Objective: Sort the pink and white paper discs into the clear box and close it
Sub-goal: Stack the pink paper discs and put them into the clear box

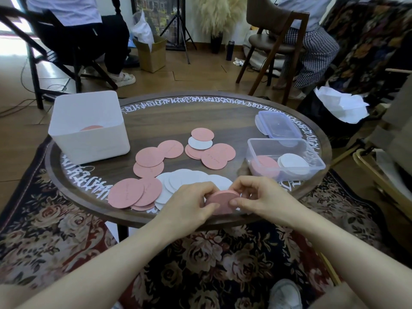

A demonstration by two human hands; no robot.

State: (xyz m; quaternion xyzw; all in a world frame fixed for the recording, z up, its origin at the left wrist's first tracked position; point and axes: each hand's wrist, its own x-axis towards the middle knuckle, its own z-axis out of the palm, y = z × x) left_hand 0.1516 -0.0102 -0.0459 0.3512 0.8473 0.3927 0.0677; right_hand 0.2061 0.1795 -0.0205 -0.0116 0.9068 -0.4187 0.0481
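Both hands meet at the near edge of a round wooden table (pixel 169 121), holding a small stack of pink discs (pixel 219 200) between them. The left hand (pixel 189 202) curls its fingers round the stack's left side, thumb on the near rim; the right hand (pixel 260 197) grasps the right side, thumb pressed to the front edge and fingers arched over the top.

The clear box (pixel 286 158) stands open to the right on the table, well apart from the hands. Inside it, a pink pile (pixel 265 167) lies on the left and a white pile (pixel 294 163) on the right. Its lid (pixel 277 124), trimmed in pale purple, lies flat just behind the box.

Loose discs cover the table's middle and front: a fan of white discs (pixel 189 181) just beyond the hands, overlapping pink ones (pixel 133 195) at the left front, more pink (pixel 153 159) further back, and a mixed cluster (pixel 209 148) with one white disc among pink near the centre.

A white tub (pixel 89 128) sits at the table's left rear with a pink disc showing inside. A floral rug (pixel 200 264) lies beneath the table. Two seated people and a cardboard box (pixel 152 52) fill the background.
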